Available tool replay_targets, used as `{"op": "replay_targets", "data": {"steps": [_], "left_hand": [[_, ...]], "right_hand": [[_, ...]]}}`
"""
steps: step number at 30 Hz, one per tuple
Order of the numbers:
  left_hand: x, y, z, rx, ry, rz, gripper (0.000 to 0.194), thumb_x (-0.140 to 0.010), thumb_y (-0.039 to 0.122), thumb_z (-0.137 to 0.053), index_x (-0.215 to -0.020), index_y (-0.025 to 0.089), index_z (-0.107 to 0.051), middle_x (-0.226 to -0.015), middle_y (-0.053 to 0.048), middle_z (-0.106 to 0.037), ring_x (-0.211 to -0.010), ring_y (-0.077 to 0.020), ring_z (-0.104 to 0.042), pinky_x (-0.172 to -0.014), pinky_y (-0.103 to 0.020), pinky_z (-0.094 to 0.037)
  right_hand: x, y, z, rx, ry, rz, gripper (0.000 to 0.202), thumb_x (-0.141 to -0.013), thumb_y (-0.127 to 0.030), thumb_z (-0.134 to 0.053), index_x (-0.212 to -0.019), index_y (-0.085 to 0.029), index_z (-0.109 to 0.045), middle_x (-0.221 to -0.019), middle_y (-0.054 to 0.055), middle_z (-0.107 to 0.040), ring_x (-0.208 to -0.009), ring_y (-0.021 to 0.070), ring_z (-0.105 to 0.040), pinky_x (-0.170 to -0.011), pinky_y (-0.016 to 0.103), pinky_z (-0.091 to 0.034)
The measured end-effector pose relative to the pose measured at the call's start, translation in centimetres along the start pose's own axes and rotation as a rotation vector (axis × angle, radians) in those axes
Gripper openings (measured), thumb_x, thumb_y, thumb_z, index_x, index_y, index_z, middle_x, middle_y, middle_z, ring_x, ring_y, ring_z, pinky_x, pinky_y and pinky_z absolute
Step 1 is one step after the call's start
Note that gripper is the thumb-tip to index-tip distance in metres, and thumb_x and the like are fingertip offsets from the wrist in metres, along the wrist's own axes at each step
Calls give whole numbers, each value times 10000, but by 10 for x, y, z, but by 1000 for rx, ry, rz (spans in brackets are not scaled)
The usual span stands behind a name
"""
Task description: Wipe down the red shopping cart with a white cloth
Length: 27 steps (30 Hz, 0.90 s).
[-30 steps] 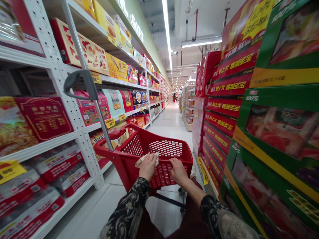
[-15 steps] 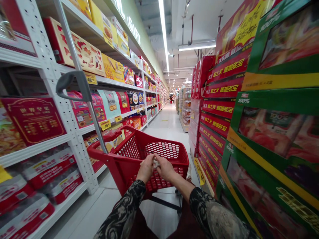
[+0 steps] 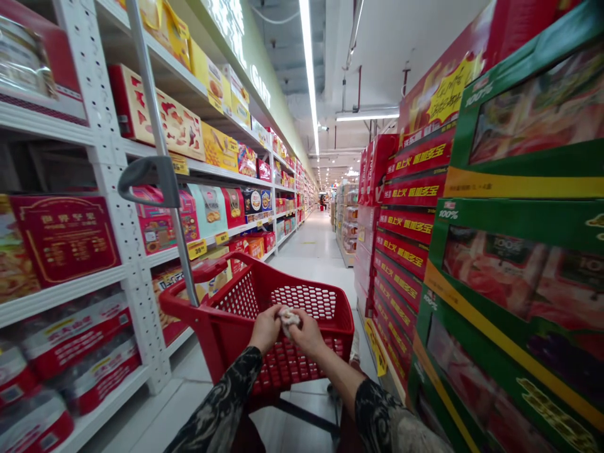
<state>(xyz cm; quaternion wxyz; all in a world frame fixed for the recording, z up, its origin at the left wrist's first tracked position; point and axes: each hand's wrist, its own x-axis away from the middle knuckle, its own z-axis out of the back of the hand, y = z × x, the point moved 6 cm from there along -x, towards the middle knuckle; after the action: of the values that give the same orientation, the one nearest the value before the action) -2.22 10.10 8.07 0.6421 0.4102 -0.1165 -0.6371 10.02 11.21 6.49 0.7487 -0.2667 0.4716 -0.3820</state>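
Note:
Between my two hands is a small crumpled white thing, perhaps a tissue or cloth (image 3: 289, 316); its exact kind is unclear. My left hand (image 3: 267, 328) pinches it from the left, and my right hand (image 3: 306, 332) grips it from the right with the fingers curled. Both hands are above the near side of a red plastic shopping basket cart (image 3: 221, 324) with perforated walls. The cart's tall metal pole carries a grey handle (image 3: 150, 179) at the left, which neither hand touches.
White shelves (image 3: 106, 189) with boxed snacks and bottle packs line the left side. Stacked red drink cartons (image 3: 408, 220) and green juice cartons (image 3: 509, 182) rise close on the right. A tiled aisle (image 3: 314, 242) runs ahead, with a person (image 3: 323, 201) far down it.
My hands have shifted slightly left and down in view and parted a little, so more of the white crumpled thing shows. The camera's view has tilted up slightly.

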Motion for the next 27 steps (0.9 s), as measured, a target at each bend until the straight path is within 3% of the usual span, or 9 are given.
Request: {"op": "replay_targets", "data": {"steps": [2,4,6,8,11,15,18,21,27], "left_hand": [[-5,6,7,-21,27,3,275,-761,106,-465,-974,172,-626,-920,-27,-700,-851,-131,-633,-812,-251,-474],[-7,7,18,-93,130,11,328,-781,137,-452,-1081,148,-584,-1060,-71,-666,-966,-143,-612,-882,-269,-456],[-6,3,29,-253,207,-2,393,-777,146,-447,-1159,136,-538,-1209,-109,-590,-1113,-165,-544,-973,-312,-405],[-2,-8,35,-482,172,-25,420,-759,144,-451,-1170,153,-538,-1292,-120,-531,-1214,-211,-464,-1040,-419,-329],[10,-31,35,-776,24,-6,430,-749,139,-436,-1156,189,-564,-1306,-116,-526,-1276,-286,-387,-1045,-590,-208],[24,-43,28,-875,-80,-43,522,-734,129,-426,-1243,200,-514,-1350,-109,-488,-1320,-282,-326,-1071,-575,-156],[27,-40,25,-890,-93,-57,558,-721,139,-433,-1274,193,-490,-1376,-113,-456,-1332,-276,-306,-1080,-561,-150],[29,-38,24,-920,-98,-50,592,-721,136,-424,-1310,189,-449,-1411,-106,-407,-1347,-268,-279,-1085,-545,-154],[34,-39,17,-919,-107,-65,629,-729,150,-431,-1356,156,-381,-1460,-108,-315,-1369,-268,-221,-1096,-507,-159]], "right_hand": [[-5,2,6,-24,6,-54,252,-759,-191,-484,-972,-179,-618,-822,15,-669,-732,151,-600,-687,245,-472],[-10,4,22,32,101,-92,246,-778,-197,-457,-966,-195,-616,-822,12,-677,-726,155,-605,-687,247,-472],[-13,7,42,131,216,-94,294,-794,-185,-437,-1037,-198,-603,-945,43,-677,-847,177,-614,-777,273,-467],[-11,9,52,255,242,-56,375,-799,-153,-425,-1146,-187,-564,-1122,80,-626,-1013,193,-575,-889,300,-431],[0,16,37,458,56,12,492,-756,-103,-476,-1236,-201,-519,-1247,86,-553,-1120,212,-510,-955,334,-398],[16,25,5,651,-80,45,425,-783,-108,-497,-1178,-246,-573,-1259,85,-543,-1136,239,-494,-936,390,-412],[19,34,0,692,-111,161,393,-835,-105,-461,-1189,-234,-571,-1287,87,-530,-1190,218,-465,-984,379,-386],[26,59,19,735,-85,237,429,-836,-82,-459,-1239,-207,-539,-1317,92,-510,-1219,215,-449,-1021,377,-364],[41,129,78,792,52,156,491,-820,-36,-365,-1250,-203,-535,-1335,83,-496,-1231,222,-449,-1003,406,-402]]}}
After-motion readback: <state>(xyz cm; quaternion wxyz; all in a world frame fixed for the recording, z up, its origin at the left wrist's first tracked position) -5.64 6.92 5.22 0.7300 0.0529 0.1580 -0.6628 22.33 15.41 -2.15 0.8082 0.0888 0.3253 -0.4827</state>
